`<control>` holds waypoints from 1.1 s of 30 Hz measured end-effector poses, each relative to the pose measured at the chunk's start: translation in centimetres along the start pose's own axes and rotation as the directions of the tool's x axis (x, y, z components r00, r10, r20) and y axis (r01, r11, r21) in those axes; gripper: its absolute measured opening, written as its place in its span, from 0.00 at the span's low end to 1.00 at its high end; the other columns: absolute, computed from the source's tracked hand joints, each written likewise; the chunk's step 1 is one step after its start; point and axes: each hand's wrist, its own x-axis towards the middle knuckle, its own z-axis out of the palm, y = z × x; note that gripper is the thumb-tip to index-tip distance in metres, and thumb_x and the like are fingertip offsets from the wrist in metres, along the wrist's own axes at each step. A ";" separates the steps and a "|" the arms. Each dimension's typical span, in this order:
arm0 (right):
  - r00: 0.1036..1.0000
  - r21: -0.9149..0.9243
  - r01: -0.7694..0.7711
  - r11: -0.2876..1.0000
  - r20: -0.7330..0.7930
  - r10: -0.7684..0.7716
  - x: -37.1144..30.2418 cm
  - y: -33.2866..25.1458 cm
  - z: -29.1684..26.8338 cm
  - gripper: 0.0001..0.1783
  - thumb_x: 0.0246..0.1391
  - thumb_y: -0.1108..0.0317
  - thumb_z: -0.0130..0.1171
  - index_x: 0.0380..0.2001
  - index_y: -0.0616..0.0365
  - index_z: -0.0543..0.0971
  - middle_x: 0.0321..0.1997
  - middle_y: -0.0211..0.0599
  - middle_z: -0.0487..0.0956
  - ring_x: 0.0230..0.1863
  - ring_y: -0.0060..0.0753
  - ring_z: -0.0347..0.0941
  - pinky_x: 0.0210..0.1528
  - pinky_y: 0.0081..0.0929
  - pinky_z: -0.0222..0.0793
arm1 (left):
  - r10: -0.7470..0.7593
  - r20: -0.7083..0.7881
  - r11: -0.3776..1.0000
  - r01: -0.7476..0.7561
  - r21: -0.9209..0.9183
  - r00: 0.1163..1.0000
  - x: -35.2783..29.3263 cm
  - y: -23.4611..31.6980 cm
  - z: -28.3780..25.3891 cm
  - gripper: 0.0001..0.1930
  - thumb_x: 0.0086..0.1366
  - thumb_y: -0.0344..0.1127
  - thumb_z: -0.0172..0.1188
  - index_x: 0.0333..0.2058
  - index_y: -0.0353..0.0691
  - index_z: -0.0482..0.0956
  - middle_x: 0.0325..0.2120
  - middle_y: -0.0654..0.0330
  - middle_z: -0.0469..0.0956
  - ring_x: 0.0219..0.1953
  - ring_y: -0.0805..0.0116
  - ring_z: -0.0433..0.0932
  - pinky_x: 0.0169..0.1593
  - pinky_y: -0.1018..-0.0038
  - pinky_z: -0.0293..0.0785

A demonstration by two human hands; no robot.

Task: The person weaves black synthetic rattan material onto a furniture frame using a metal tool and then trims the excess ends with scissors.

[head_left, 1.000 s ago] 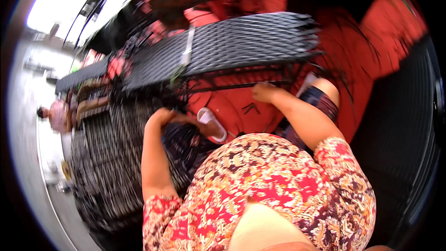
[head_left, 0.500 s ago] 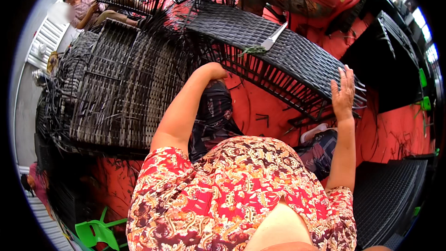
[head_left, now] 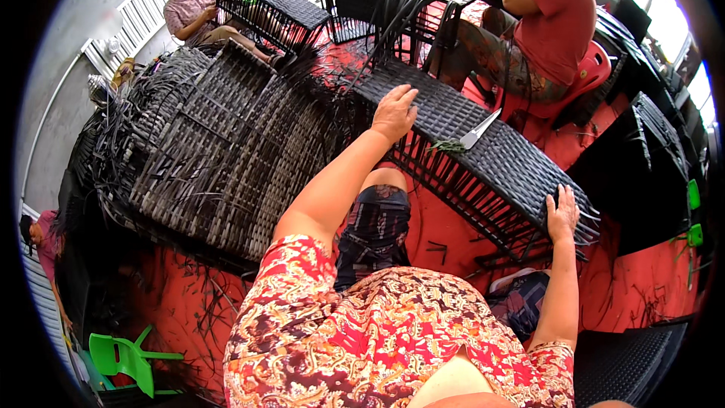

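Observation:
A long black woven wicker frame (head_left: 521,162), with open bars along its side, stands slantwise before me. My left hand (head_left: 395,112) rests on its near edge toward the left end, fingers stretched over the weave. At the other end, my right hand (head_left: 563,214) lies with fingers apart beside loose strand ends (head_left: 590,221) that stick out. Neither hand appears to hold anything. Between them on the weave lies a pale metal blade (head_left: 481,130); a tangle of green string (head_left: 448,146) is at its near end.
A large grey-brown woven piece (head_left: 226,155) with loose strands stands at left. Across from me a person in a red shirt (head_left: 563,23) sits on a red chair (head_left: 593,75). Another person (head_left: 192,7) sits far left. A green plastic chair (head_left: 124,359) is lower left. Strand scraps litter the red floor (head_left: 445,219).
My left hand has risen from by my knee onto the wicker frame. My right hand stays at its right end. The view has tilted up, showing more of the people beyond.

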 end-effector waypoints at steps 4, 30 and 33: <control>1.000 -0.004 0.006 1.000 -0.023 -0.006 -0.2 0.0 -0.2 0.31 0.56 0.46 0.43 0.59 0.51 0.61 0.65 0.38 0.56 0.67 0.38 0.47 0.65 0.41 0.39 | -0.356 0.282 0.929 0.306 0.206 0.891 3.2 -1.4 3.9 0.28 0.60 0.55 0.45 0.58 0.52 0.60 0.63 0.57 0.50 0.65 0.60 0.45 0.62 0.48 0.42; 0.979 -0.118 0.096 0.988 -0.166 -0.115 2.5 -2.8 -0.5 0.32 0.55 0.47 0.44 0.59 0.52 0.62 0.64 0.43 0.57 0.65 0.43 0.51 0.62 0.45 0.47 | -0.393 0.254 0.867 0.264 0.422 0.884 -4.3 0.6 6.4 0.25 0.61 0.53 0.44 0.53 0.50 0.67 0.60 0.56 0.56 0.62 0.57 0.54 0.60 0.44 0.46; 0.999 -0.009 0.002 1.000 -0.032 -0.003 3.3 -3.2 -0.2 0.35 0.54 0.45 0.44 0.61 0.50 0.58 0.68 0.42 0.50 0.69 0.39 0.42 0.66 0.49 0.35 | -0.392 0.181 0.872 0.302 0.384 0.902 4.5 -0.1 3.5 0.25 0.60 0.53 0.45 0.54 0.51 0.67 0.60 0.56 0.56 0.62 0.58 0.54 0.61 0.45 0.43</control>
